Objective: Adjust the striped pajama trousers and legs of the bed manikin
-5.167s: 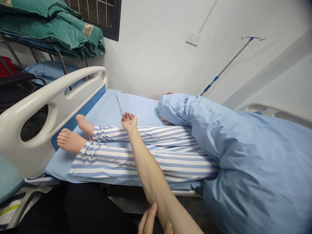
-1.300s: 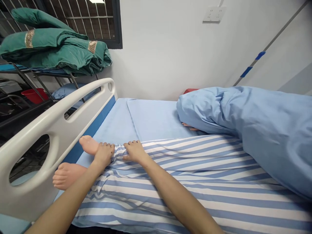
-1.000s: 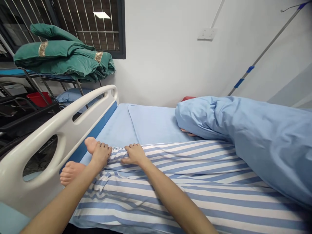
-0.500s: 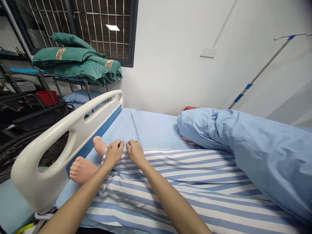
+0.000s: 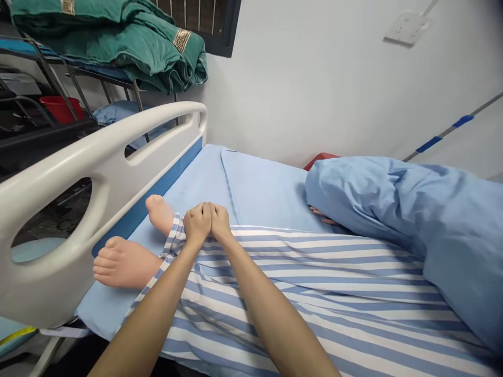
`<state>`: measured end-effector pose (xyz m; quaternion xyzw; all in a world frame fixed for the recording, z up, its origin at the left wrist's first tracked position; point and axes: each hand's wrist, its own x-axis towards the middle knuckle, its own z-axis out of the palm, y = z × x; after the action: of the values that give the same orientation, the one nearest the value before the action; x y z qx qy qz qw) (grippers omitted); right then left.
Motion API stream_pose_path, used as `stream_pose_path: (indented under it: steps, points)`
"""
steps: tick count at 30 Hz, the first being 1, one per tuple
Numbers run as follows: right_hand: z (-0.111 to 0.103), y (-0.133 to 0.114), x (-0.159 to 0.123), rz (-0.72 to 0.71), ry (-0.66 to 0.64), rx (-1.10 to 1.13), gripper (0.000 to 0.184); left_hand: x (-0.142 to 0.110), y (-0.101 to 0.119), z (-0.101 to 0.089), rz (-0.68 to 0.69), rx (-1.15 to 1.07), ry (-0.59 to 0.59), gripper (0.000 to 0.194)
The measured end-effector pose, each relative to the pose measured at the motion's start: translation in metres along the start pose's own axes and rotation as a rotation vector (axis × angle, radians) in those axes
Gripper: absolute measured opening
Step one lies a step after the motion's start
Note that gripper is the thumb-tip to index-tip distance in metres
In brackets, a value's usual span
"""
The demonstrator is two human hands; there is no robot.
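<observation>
On the bed lies a figure in blue-and-white striped trousers [image 5: 298, 272], with two bare, smooth, plastic-looking feet [image 5: 126, 262] sticking out of the legs. My left hand [image 5: 198, 221] is closed over the lower part of the far trouser leg, near the ankle. Right beside it, touching at the knuckles, my right hand [image 5: 220, 219] is closed on the same leg. Both sets of fingers curl down over its far side, so the fingertips are hidden. A light blue quilt [image 5: 373, 204] is bunched over the figure's upper part, and fingers of the figure's hand [image 5: 324, 215] show under its edge.
A white footboard [image 5: 113, 141] with handle holes stands at the bed's left end. Light blue sheet [image 5: 259, 183] covers the mattress up to the wall. Green folded quilts [image 5: 129, 47] lie on a metal rack behind. A pole with blue clamps [image 5: 430, 144] rises at the right.
My hands have come together on the far trouser leg, where they were slightly apart. The view has tilted down and moved closer to the bed.
</observation>
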<state>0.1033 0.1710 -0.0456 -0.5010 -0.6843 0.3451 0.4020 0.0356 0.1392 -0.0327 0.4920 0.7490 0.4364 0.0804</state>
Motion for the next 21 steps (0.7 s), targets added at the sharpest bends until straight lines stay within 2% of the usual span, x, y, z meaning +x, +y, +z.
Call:
stream_pose_path:
  steps: [4, 7, 9, 12, 14, 18, 19, 21]
  points:
    - [-0.002, -0.006, 0.003, 0.015, -0.002, 0.048, 0.040, 0.000, 0.004, -0.004, 0.015, 0.117, -0.078, 0.049]
    - [-0.013, -0.019, 0.004, 0.056, -0.056, 0.013, 0.039, -0.002, 0.005, -0.009, 0.064, 0.264, -0.154, 0.050]
    - [-0.027, -0.028, 0.002, -0.004, -0.065, -0.055, 0.038, -0.004, 0.005, -0.011, 0.131, 0.389, -0.245, 0.044]
    - [-0.045, -0.032, -0.007, -0.170, -0.030, -0.219, 0.040, -0.007, 0.006, -0.013, 0.194, 0.485, -0.341, 0.038]
    - [-0.051, -0.027, -0.015, -0.189, -0.022, -0.317, 0.043, -0.008, 0.006, -0.012, 0.211, 0.496, -0.350, 0.038]
    - [-0.046, -0.011, -0.024, -0.094, -0.031, -0.424, 0.044, -0.006, 0.010, -0.013, 0.304, 0.584, -0.356, 0.039]
    - [-0.045, -0.008, -0.024, -0.080, -0.026, -0.424, 0.044, -0.006, 0.013, -0.014, 0.314, 0.588, -0.341, 0.039]
    - [-0.042, -0.005, -0.021, -0.060, -0.016, -0.367, 0.044, -0.004, 0.023, -0.014, 0.246, 0.514, -0.243, 0.041]
